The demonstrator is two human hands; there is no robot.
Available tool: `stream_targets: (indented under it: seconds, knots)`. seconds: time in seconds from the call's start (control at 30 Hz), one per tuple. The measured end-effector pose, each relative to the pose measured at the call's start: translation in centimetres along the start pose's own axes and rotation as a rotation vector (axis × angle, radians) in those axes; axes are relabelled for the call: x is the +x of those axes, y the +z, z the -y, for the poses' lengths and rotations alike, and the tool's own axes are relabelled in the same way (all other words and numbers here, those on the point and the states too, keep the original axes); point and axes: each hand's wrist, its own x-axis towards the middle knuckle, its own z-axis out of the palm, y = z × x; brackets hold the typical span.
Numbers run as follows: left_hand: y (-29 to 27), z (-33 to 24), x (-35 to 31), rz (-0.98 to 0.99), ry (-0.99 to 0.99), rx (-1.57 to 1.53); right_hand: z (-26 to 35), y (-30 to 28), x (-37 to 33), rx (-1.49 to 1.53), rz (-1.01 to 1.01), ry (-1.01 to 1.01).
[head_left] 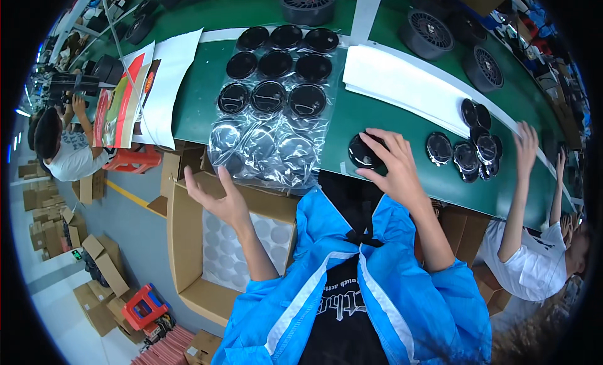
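Observation:
My right hand (pixel 397 170) grips a glossy black round cap (pixel 360 152) by its edge, at the near side of the green bench. My left hand (pixel 221 200) is open and holds nothing, its fingers spread over the rim of an open cardboard box (pixel 182 252). Just beyond it, a clear plastic sheet (pixel 217 145) lies on the bench with rows of black caps (pixel 269 96) on it. The nearest row looks paler under wrinkled, shiny film. To the right sits a loose group of black caps (pixel 465 157), some overlapping.
Inside the box is a white tray (pixel 210 264) with round pockets. White sheets (pixel 402 82) lie along the bench's back. Black wheel-shaped parts (pixel 427 33) stand beyond. A person in white (pixel 534 258) reaches over the bench at right; another person (pixel 66 148) works at left.

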Motion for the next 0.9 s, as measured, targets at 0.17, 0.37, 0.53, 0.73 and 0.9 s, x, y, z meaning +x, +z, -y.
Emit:
stream_targets:
  seconds: [0.17,0.37,0.53,0.73,0.9]
  knots:
    - [0.3,-6.8,-1.7,0.634,0.261,-0.4,0.3,1.6,0.5,0.022,-0.002,0.053]
    - [2.8,-10.8,-5.5,0.739,0.475,-0.087,1.8,4.6,6.3,0.192,-0.224,-0.067]
    - [3.5,-10.6,-6.6,0.752,0.51,0.055,-0.4,6.7,14.6,0.006,0.045,-0.445]
    - [3.8,-10.4,-6.2,0.813,0.503,0.033,-2.6,6.9,17.2,-0.027,0.094,-0.614]
    - [3.2,-10.4,-6.0,0.839,0.434,-0.014,-4.8,0.0,17.2,0.745,-0.214,0.299]
